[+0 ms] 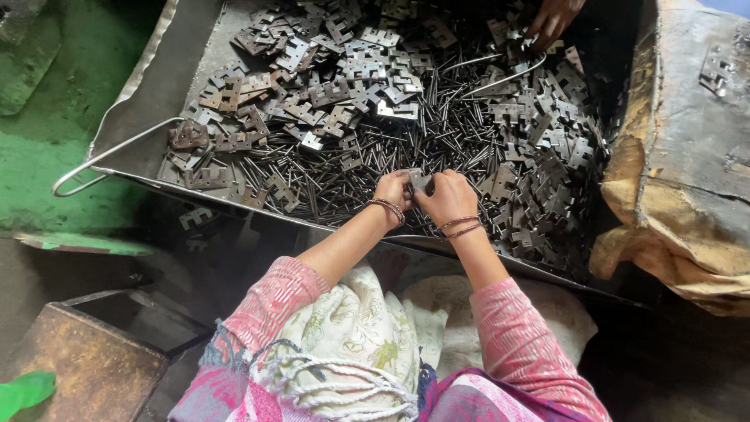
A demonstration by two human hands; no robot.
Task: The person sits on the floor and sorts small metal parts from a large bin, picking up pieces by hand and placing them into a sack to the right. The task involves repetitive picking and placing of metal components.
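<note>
My left hand (393, 190) and my right hand (449, 195) meet over the near edge of a big metal tray (148, 101). Together they pinch a small grey hinge plate (419, 180) between their fingers. Under them lies a heap of thin metal pins (367, 168). Piles of flat notched hinge plates (328, 62) fill the tray's far left, and a second pile of hinge plates (547, 156) fills its right side. Both wrists wear thin bangles.
Another person's hand (553, 17) reaches into the tray at the top right. A wire handle (101, 160) sticks out of the tray's left side. A worn sack-covered block (687, 156) stands to the right, a rusty metal box (86, 359) at lower left, and a green floor (55, 117) lies left.
</note>
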